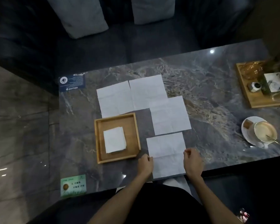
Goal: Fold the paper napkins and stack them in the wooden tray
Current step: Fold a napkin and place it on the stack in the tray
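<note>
The nearest unfolded napkin (166,155) is lying lengthwise away from the person on the marble table (208,88); the left hand (145,164) and right hand (192,160) are pinching its side edges.

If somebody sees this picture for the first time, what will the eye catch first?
Four white unfolded napkins spread across the dark marble table. Both hands, left and right, grip the nearest napkin by its sides. Left of it, a wooden tray holds a folded stack.

One head camera looks steeply down, seemingly from close above, at the marble table (208,88).
</note>
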`<state>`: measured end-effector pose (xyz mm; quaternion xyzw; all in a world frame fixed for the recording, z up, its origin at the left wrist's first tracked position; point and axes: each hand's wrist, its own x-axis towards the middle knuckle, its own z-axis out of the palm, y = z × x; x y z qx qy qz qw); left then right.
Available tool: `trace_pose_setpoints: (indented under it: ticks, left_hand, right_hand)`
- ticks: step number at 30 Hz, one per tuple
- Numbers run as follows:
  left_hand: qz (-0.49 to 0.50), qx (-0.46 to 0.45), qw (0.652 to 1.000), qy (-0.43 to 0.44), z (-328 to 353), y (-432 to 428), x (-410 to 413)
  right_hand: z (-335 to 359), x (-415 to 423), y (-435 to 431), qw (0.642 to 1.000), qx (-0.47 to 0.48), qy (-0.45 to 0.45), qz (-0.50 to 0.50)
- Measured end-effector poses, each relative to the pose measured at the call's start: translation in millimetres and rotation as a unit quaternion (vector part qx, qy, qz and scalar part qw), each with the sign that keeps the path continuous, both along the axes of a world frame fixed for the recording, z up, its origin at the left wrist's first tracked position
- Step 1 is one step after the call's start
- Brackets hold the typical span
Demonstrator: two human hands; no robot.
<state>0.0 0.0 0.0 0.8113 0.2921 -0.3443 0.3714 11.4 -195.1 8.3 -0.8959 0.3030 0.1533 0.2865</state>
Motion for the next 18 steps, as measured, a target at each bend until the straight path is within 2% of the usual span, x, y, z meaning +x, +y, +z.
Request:
trace_pose_setpoints:
  ticks: [6, 10, 18]
  left_hand:
    - [0.062, 0.033, 0.996, 0.063, -16, -17, 4]
    - [0.129, 0.053, 0.988, 0.067, -28, -23, 9]
    - [0.213, 0.03, 0.973, 0.08, -46, -39, 13]
  right_hand:
    - [-17, 18, -18, 0.997, 0.009, 0.07, 0.005]
    - [-31, 30, -32, 0.995, -0.006, 0.09, 0.032]
    - [-52, 34, -31, 0.98, 0.002, 0.165, 0.11]
